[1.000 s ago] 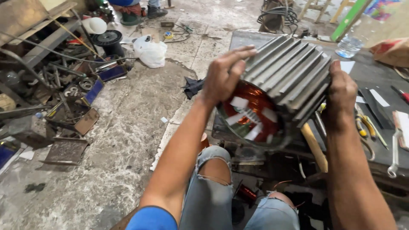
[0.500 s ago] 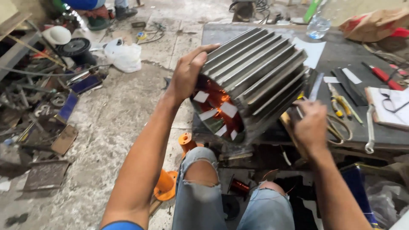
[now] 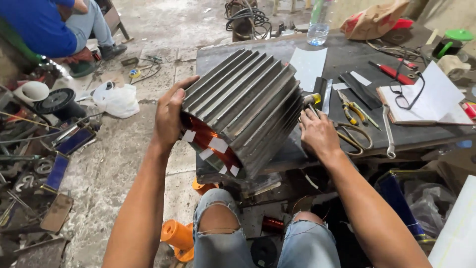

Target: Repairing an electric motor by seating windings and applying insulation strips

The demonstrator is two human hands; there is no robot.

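Finned motor stator (image 3: 248,106) lies tilted on the front edge of the workbench (image 3: 347,59), copper windings facing me. My left hand (image 3: 168,116) grips its open rim, fingers spread wide, probably to steady it. Right hand (image 3: 317,134) rests on the bench just beside the fins, fingers loosely curled over a small yellow-tipped tool (image 3: 312,99); grip unclear.

Finned stator housing (image 3: 248,106): dull grey metal, ribbed. Copper windings (image 3: 201,136): glossy. Workbench (image 3: 347,59): dark, matt, scuffed surface noted.

You get bright, even daylight with soft shadows under the desk (image 3: 347,64); focus is sharp throughout, and straight lines bend slightly at the wide-angle frame edges.
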